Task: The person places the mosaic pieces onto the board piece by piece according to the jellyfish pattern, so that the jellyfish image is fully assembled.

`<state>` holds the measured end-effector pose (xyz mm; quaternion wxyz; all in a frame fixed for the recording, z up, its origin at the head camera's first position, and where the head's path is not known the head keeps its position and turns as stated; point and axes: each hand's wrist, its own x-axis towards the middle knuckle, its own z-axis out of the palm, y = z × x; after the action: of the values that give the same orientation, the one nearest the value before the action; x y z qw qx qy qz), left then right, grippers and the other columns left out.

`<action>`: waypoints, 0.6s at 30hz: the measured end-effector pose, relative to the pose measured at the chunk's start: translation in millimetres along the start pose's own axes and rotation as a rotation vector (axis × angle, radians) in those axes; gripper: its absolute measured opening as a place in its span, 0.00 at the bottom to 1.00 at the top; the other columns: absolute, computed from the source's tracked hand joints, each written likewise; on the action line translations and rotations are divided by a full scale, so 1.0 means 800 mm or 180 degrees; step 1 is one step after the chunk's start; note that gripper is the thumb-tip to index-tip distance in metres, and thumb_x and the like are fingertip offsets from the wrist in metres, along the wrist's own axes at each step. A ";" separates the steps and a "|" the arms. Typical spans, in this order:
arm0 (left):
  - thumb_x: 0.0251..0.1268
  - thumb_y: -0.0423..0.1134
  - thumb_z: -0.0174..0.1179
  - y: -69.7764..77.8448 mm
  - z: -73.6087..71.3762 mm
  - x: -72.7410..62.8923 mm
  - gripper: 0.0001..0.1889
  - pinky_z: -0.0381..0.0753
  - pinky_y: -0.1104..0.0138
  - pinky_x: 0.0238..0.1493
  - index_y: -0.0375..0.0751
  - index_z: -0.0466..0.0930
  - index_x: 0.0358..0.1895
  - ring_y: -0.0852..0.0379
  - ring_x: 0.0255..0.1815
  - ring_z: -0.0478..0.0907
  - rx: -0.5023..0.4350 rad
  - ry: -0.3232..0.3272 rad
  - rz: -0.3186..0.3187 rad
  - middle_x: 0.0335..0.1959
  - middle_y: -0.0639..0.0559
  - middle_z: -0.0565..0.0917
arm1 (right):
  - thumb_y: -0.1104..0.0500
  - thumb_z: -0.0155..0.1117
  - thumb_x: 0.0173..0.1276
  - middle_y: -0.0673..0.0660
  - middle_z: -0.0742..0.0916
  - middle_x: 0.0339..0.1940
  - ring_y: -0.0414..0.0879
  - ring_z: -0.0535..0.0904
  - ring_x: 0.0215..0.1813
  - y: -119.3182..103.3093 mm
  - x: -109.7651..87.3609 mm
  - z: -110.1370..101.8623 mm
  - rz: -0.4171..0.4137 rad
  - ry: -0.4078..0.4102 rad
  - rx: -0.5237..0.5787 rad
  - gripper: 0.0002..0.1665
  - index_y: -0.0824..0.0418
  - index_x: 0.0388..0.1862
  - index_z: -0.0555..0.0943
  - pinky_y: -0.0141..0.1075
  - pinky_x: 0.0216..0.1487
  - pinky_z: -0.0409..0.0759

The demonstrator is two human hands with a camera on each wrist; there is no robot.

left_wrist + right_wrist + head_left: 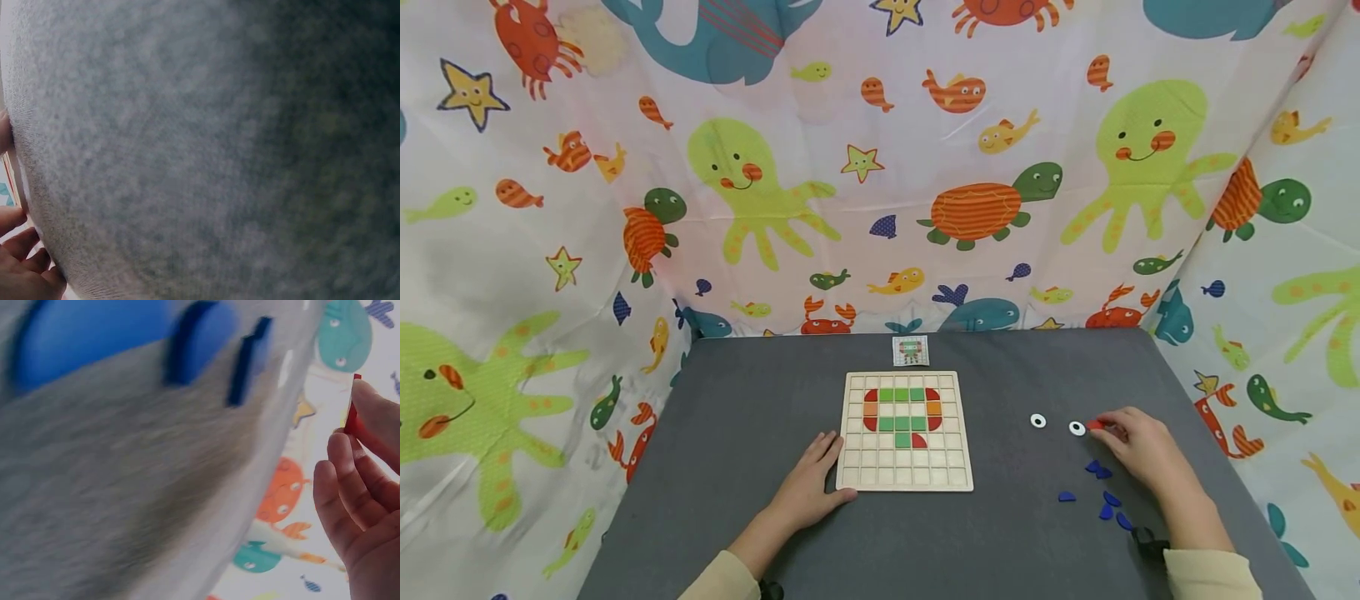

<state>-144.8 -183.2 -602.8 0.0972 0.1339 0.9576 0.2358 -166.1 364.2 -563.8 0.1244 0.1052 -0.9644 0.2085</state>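
Note:
At the far right of the head view my right hand (pixel 1142 446) pinches a small red tile (pixel 1096 424). In the right wrist view this red tile (pixel 351 419) is seen edge-on between thumb and finger, just above the table. My left hand (pixel 808 483) rests against the left side of a pale wooden grid board (pixel 955 467), its thumb by the lower left corner. Red, orange and green tiles fill part of the grid, including a red rounded tile (pixel 918 440) at the bottom of the pattern. The left wrist view is mostly blurred grey cloth.
Two white ring-shaped pieces (pixel 1038 421) lie left of my right hand. Several blue tiles (pixel 1106 512) are scattered nearer to me. A small picture card (pixel 911 351) lies behind the board on the grey tabletop (pixel 760 400). A sea-animal curtain (pixel 850 275) encloses the back and sides.

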 end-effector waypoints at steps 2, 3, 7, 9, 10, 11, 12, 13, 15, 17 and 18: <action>0.59 0.62 0.69 -0.001 0.000 0.000 0.51 0.65 0.44 0.73 0.41 0.58 0.79 0.42 0.83 0.50 0.0006 0.0004 0.0001 0.81 0.43 0.58 | 0.59 0.79 0.58 0.55 0.85 0.34 0.45 0.76 0.33 -0.008 0.006 -0.001 -0.0070 0.0055 0.0007 0.14 0.63 0.41 0.87 0.43 0.33 0.78; 0.59 0.62 0.69 -0.001 0.000 0.000 0.51 0.65 0.44 0.73 0.41 0.58 0.79 0.42 0.83 0.50 0.0011 0.0003 -0.0002 0.81 0.43 0.58 | 0.59 0.79 0.58 0.56 0.86 0.35 0.45 0.77 0.33 -0.012 0.009 -0.002 -0.0083 0.0066 0.0023 0.14 0.63 0.41 0.88 0.44 0.34 0.79; 0.59 0.63 0.69 -0.001 0.001 0.000 0.51 0.65 0.45 0.73 0.42 0.58 0.80 0.43 0.83 0.49 0.0017 -0.0002 -0.0016 0.81 0.44 0.58 | 0.62 0.77 0.59 0.57 0.86 0.37 0.46 0.79 0.34 -0.030 0.021 -0.003 -0.0217 0.0105 0.0083 0.13 0.64 0.43 0.87 0.46 0.35 0.81; 0.59 0.62 0.69 0.000 0.000 0.000 0.51 0.64 0.45 0.73 0.42 0.58 0.80 0.43 0.83 0.49 0.0001 -0.0010 -0.0025 0.81 0.44 0.58 | 0.64 0.76 0.60 0.58 0.87 0.38 0.47 0.79 0.35 -0.040 0.026 -0.002 -0.0310 0.0119 0.0106 0.13 0.64 0.44 0.87 0.46 0.35 0.82; 0.59 0.62 0.69 0.000 0.000 0.000 0.51 0.64 0.44 0.73 0.42 0.58 0.80 0.43 0.83 0.49 -0.0007 -0.0015 -0.0025 0.81 0.44 0.58 | 0.64 0.76 0.60 0.58 0.87 0.39 0.47 0.80 0.35 -0.045 0.029 -0.002 -0.0349 0.0108 0.0118 0.13 0.64 0.44 0.87 0.45 0.35 0.82; 0.59 0.62 0.69 0.000 -0.001 -0.001 0.51 0.64 0.44 0.73 0.42 0.58 0.80 0.43 0.83 0.49 -0.0007 -0.0018 -0.0027 0.81 0.44 0.58 | 0.64 0.76 0.60 0.58 0.87 0.39 0.47 0.80 0.35 -0.049 0.032 -0.001 -0.0382 0.0108 0.0127 0.13 0.65 0.44 0.87 0.44 0.35 0.83; 0.59 0.62 0.69 0.001 -0.001 -0.001 0.51 0.64 0.44 0.73 0.41 0.58 0.80 0.42 0.83 0.49 -0.0015 -0.0021 -0.0029 0.81 0.44 0.58 | 0.64 0.77 0.60 0.58 0.87 0.40 0.47 0.80 0.35 -0.054 0.034 0.000 -0.0403 0.0093 0.0142 0.13 0.65 0.44 0.88 0.43 0.35 0.83; 0.59 0.62 0.69 0.001 -0.002 -0.001 0.51 0.64 0.44 0.73 0.41 0.58 0.80 0.42 0.83 0.49 -0.0017 -0.0021 -0.0028 0.81 0.44 0.58 | 0.64 0.77 0.60 0.58 0.87 0.40 0.46 0.80 0.35 -0.059 0.037 0.001 -0.0415 0.0076 0.0156 0.14 0.65 0.45 0.88 0.42 0.35 0.83; 0.59 0.62 0.69 0.001 -0.003 -0.001 0.51 0.65 0.44 0.73 0.41 0.58 0.80 0.42 0.83 0.49 -0.0009 -0.0019 -0.0029 0.81 0.44 0.58 | 0.64 0.77 0.60 0.57 0.86 0.39 0.45 0.79 0.35 -0.067 0.041 0.004 -0.0428 0.0036 0.0194 0.14 0.65 0.45 0.88 0.40 0.35 0.83; 0.59 0.62 0.69 0.002 -0.004 -0.002 0.51 0.65 0.44 0.73 0.41 0.58 0.80 0.42 0.83 0.49 -0.0002 -0.0015 -0.0026 0.81 0.44 0.58 | 0.64 0.77 0.59 0.56 0.86 0.39 0.44 0.78 0.34 -0.075 0.045 0.007 -0.0458 0.0018 0.0238 0.14 0.65 0.44 0.88 0.39 0.34 0.82; 0.59 0.62 0.69 0.002 -0.004 -0.002 0.51 0.65 0.44 0.73 0.41 0.58 0.80 0.42 0.83 0.49 -0.0007 -0.0015 -0.0026 0.81 0.43 0.58 | 0.64 0.77 0.59 0.56 0.86 0.39 0.43 0.78 0.34 -0.079 0.047 0.010 -0.0480 0.0010 0.0256 0.13 0.65 0.44 0.88 0.38 0.34 0.81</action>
<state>-144.0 -183.6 -599.2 0.1006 0.1304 0.9577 0.2361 -187.2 298.6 -536.1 0.1370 0.1822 -0.9443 0.2373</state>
